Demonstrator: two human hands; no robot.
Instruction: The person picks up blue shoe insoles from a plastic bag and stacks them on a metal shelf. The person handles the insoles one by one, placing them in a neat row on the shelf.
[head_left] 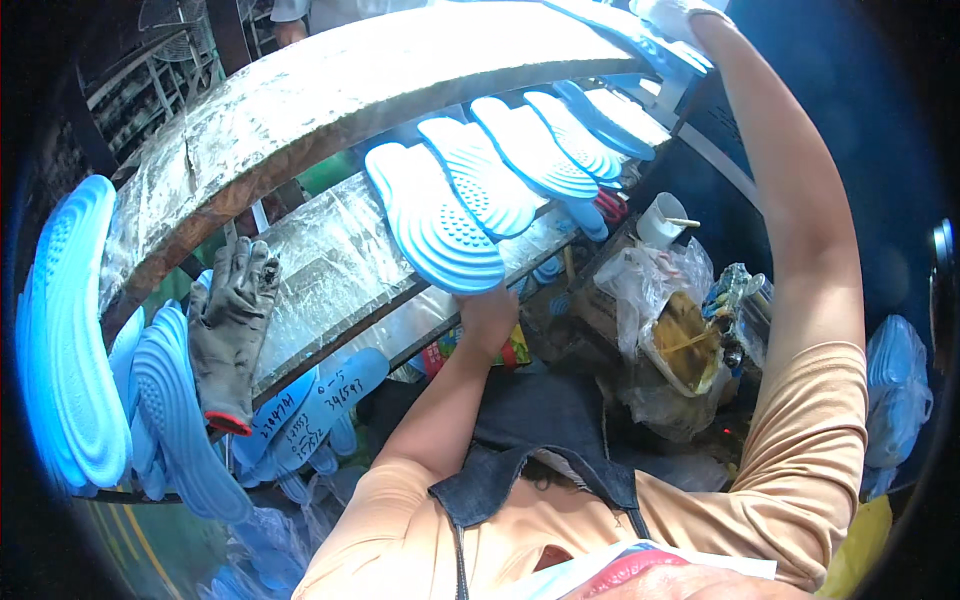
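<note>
My left hand (pixel 487 315) reaches up to the near end of a blue ridged insole (pixel 440 220) on the lower shelf; its fingers are hidden behind the insole and shelf edge. More blue insoles (pixel 530 150) lie in an overlapping row to the right of it, washed out by bright light. At the top right, my right hand (pixel 683 15), in a white glove, is against blue insoles (pixel 640 35) at the end of the upper shelf. Glare and the picture's edge hide how its fingers are placed.
A plastic-covered upper shelf (pixel 300 85) arches across the back. A grey glove with a red cuff (pixel 235 330) hangs at the left, near stacked blue insoles (pixel 70 330). To the right are a white cup (pixel 662 220), plastic bags (pixel 650 285) and a container with yellow-brown residue (pixel 688 345).
</note>
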